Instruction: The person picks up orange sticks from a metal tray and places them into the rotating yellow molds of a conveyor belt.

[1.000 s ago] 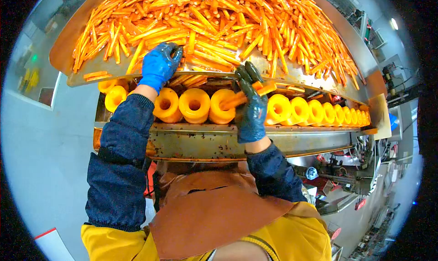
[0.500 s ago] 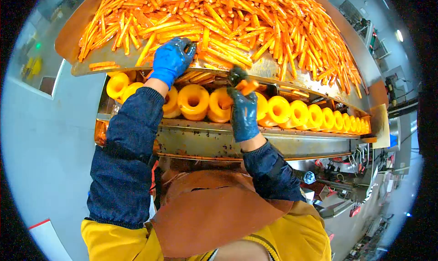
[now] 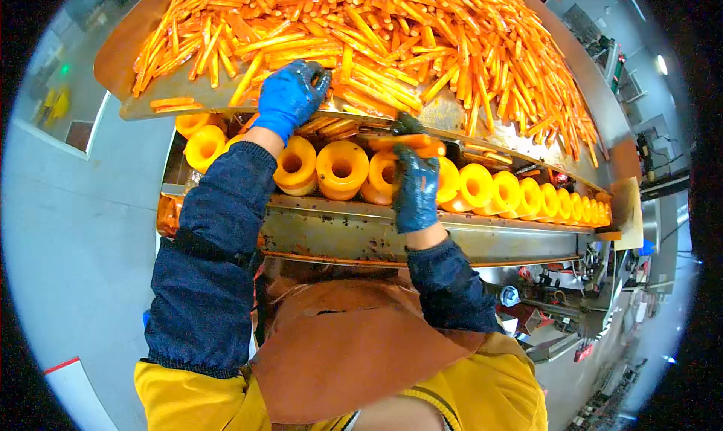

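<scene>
In the head view, a wide heap of glossy orange sticks [image 3: 369,24] lies on a metal tray [image 3: 467,114]. At the heap's near edge is my left hand [image 3: 290,99] in a blue glove. Its fingers are curled closed against the sticks, and what they hold, if anything, is hidden. My right hand [image 3: 416,182], in a darker, stained blue glove, is closed around a few orange sticks [image 3: 414,142] lying roughly sideways. It hovers over a row of yellow ring-shaped cups [image 3: 343,169] with round holes, covering part of the row.
Below the cups runs a metal rail [image 3: 339,235] with dark specks. More sticks [image 3: 331,127] lie in a slot under the tray's lip. A tan board [image 3: 626,212] stands at the row's right end. Machinery [image 3: 557,303] is at the right, and grey floor [image 3: 75,227] at the left.
The yellow cups have shifted to the right. My right hand has moved slightly right, and its sticks now lie more level. My left hand has stayed almost in place at the heap.
</scene>
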Available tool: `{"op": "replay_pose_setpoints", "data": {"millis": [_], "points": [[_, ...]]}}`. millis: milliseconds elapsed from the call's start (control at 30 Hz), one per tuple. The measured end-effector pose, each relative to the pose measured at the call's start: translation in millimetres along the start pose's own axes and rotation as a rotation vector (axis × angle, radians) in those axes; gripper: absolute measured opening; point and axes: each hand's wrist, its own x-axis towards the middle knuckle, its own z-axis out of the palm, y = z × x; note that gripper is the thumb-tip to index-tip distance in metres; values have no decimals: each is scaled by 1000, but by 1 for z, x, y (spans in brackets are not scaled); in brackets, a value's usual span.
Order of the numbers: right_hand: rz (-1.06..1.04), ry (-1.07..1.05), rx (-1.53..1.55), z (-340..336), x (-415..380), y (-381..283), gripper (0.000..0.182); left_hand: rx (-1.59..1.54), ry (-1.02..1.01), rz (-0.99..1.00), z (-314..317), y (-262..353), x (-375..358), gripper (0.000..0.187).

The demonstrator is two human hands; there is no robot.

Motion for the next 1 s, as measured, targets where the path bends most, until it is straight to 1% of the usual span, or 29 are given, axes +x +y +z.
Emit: {"op": "replay_pose_setpoints", "data": {"millis": [33, 67, 100, 167, 200, 233, 300, 333, 367, 433, 467, 533, 567, 633, 667, 733, 767, 833, 867, 900, 967, 1000], "points": [[154, 71, 307, -3, 0, -11, 25, 12, 3, 4, 0, 0, 0, 23], [53, 43, -24, -23, 1, 6, 23, 21, 4, 9, 1, 1, 0, 23], [190, 132, 340, -20, 2, -25, 22, 17, -1, 9, 1, 1, -1, 23], [-164, 20, -390, -47, 0, -16, 20, -18, 10, 51, 0, -1, 0, 24], [110, -153, -482, -61, 4, -18, 22, -7, 9, 43, 2, -2, 1, 25], [238, -179, -246, -66, 1, -19, 22, -12, 5, 45, 4, -3, 0, 25], [231, -85, -208, -76, 0, -21, 23, 19, 43, 61, 5, -3, 0, 24], [-21, -47, -463, -80, 3, -21, 23, 45, 21, 48, 2, 0, 0, 24], [-104, -76, -708, -89, 3, -29, 26, 44, 19, 50, 5, -1, 0, 24], [-340, -113, -1020, -100, 5, -30, 28, 8, 74, 91, 8, -5, 0, 23], [-337, -108, -1020, -103, 4, -32, 28, 7, 72, 96, 9, -7, 0, 23], [87, -130, -931, -104, 5, -44, 27, 5, 61, 105, 7, -5, 0, 23], [88, -130, -931, -107, 5, -43, 27, 5, 60, 106, 6, -5, 0, 23], [150, -218, -774, -114, 4, -38, 27, -4, 35, 72, 5, -4, 0, 24], [151, -215, -770, -115, 3, -34, 27, -1, 33, 75, 6, -5, -1, 24], [-7, -180, -753, -117, 2, -27, 26, 5, 60, 98, 5, -4, 0, 23], [-14, -172, -746, -117, 4, -27, 26, 11, 65, 107, 3, -4, 2, 23], [61, -25, -665, -115, 5, -34, 25, -119, 140, 99, -4, 5, 3, 25], [26, -93, -816, -116, 6, -43, 25, -120, 145, 141, -6, 10, 6, 30], [29, -80, -812, -114, 7, -51, 25, -120, 140, 154, -8, 20, 13, 30], [203, -58, -879, -115, 11, -58, 24, -84, -103, 554, -14, 46, 26, 37], [69, -36, -944, -126, 10, -43, 22, 2, -330, 582, -16, 55, 35, 47]]}}
